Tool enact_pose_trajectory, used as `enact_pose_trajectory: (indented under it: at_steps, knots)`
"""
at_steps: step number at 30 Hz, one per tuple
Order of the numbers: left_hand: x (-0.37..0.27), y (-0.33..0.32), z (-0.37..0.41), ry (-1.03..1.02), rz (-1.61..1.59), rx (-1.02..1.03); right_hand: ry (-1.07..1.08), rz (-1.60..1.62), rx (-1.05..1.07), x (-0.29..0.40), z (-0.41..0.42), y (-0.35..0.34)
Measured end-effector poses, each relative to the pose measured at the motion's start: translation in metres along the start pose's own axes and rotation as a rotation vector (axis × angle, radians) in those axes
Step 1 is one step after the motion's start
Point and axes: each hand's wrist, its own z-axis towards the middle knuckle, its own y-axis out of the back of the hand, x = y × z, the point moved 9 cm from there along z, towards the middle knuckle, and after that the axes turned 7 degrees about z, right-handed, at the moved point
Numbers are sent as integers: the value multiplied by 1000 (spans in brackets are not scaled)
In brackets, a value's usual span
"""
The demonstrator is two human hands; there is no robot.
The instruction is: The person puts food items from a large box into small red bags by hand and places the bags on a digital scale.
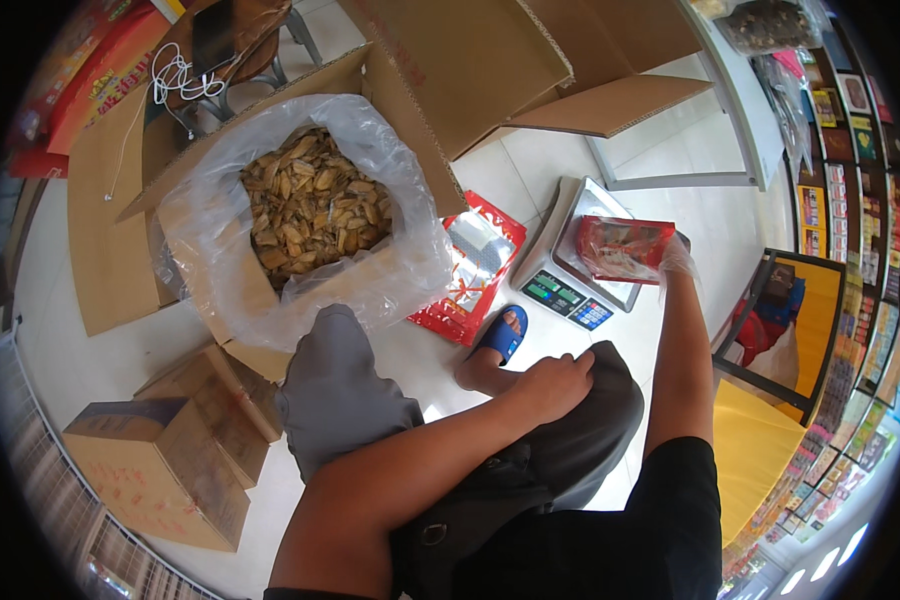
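Observation:
My right hand (675,259), in a thin clear plastic glove, grips the right end of a red packaging bag (624,247) with a see-through middle. The bag is over the steel pan of a digital weighing scale (566,289); whether it bears on the pan I cannot tell. Green figures glow on the scale's display. On my right knee rests my left hand (559,386), bare, with bent fingers whose tips are hidden. Left of the scale, more red bags with silvery windows (469,270) lie flat on the floor. Dried brown slices (319,206) fill a plastic-lined cardboard box (409,139).
Another open carton (607,45) stands behind the box. Folded cardboard (157,472) lies at lower left. A stool (251,45) with a dark phone-like device and white cable stands at upper left. On the right are a yellow chair (757,442) and stocked shelves (862,225).

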Motion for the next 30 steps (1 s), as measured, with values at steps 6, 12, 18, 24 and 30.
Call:
enact_pose_trajectory:
  at_steps: [6, 12, 18, 24, 30]
  knots:
    - [-2, -1, 3, -18, 5, 40, 49, 300, -11, -17, 3, 8]
    - [10, -3, -4, 37, 36, 65, 77, 27, -11, 46, -24, 22]
    - [-3, 4, 2, -43, 61, -45, -206, 270, 60, 75, -86, 90]
    - [-6, 7, 2, -52, 72, -118, -189, 231, -30, 84, -103, 123]
    - [-2, 9, -1, -45, 65, -118, -141, 265, -49, 93, -117, 133]
